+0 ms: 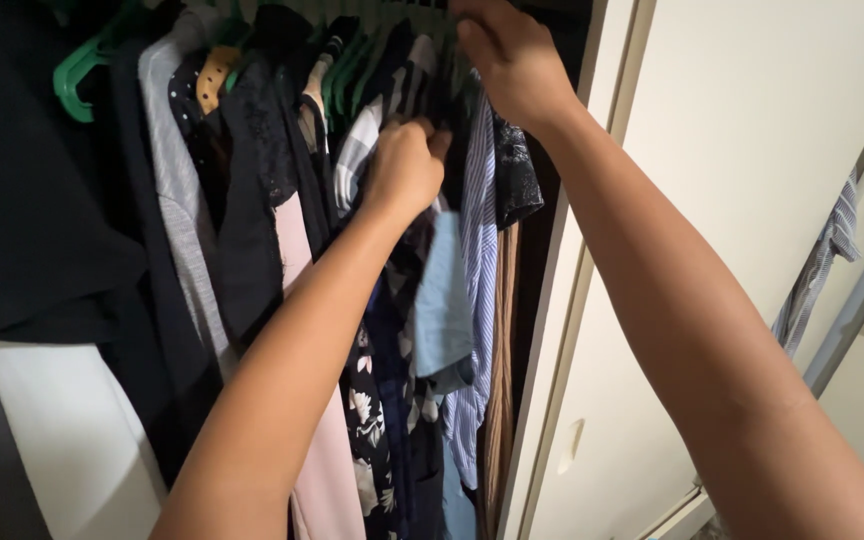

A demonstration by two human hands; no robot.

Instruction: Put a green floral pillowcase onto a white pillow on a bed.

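Both my arms reach up into a wardrobe packed with hanging clothes. My left hand [404,165] is closed on the shoulder of a dark patterned garment [392,330] in the middle of the row. Higher up, my right hand [512,58] grips the top of a hanger near the rail, at the right end of the row. A light blue sleeve [442,300] and a blue striped shirt [476,250] hang just below my hands. The rail itself is hidden.
Green hangers [77,75] carry a grey top [177,190], black garments [32,200], a black lace piece [262,140] and a pink dress [322,470]. A white wardrobe door [752,150] stands open on the right, with a striped cloth [820,265] hanging by its edge.
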